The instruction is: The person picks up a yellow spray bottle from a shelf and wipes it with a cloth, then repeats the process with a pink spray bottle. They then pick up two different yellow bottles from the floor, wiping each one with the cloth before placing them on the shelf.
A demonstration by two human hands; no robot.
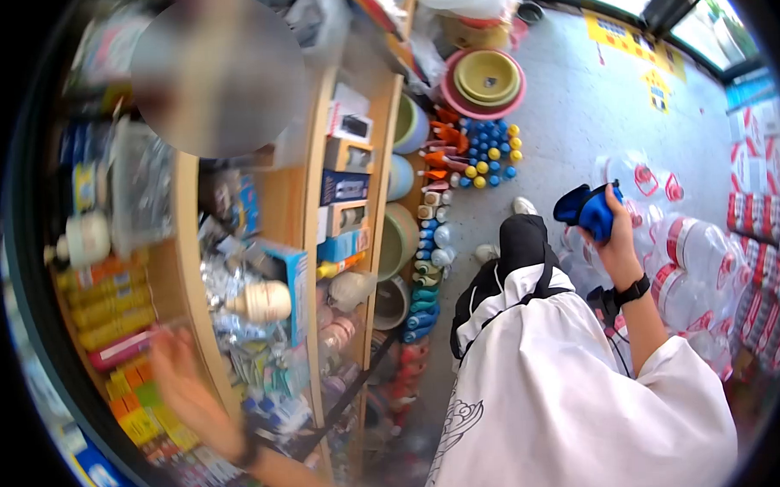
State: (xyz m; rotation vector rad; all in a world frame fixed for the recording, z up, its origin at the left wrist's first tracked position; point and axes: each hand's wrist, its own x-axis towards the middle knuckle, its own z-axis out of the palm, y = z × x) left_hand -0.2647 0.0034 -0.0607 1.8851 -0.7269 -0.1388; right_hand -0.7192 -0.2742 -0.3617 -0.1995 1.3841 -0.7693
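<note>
My right hand [613, 240], raised over the floor, is closed on a soft blue and black fabric item [588, 211]. The item looks folded, and its kind does not show clearly. On the left, my left hand [184, 384] reaches out to the shelves, smeared a little by motion, with its fingers stretched out and nothing in them. Yellow and orange packets [138, 398] lie close behind it, and a pink package [123, 348] is right by its fingertips. A cream bottle [263, 301] stands on the shelf farther in.
Wooden shelving [193, 250] packed with goods runs along my left. Nested basins [485, 77] and blue- and yellow-capped bottles [490, 150] stand on the floor ahead. Large clear water bottles [695, 246] and stacked red-and-white packs [756, 256] line my right.
</note>
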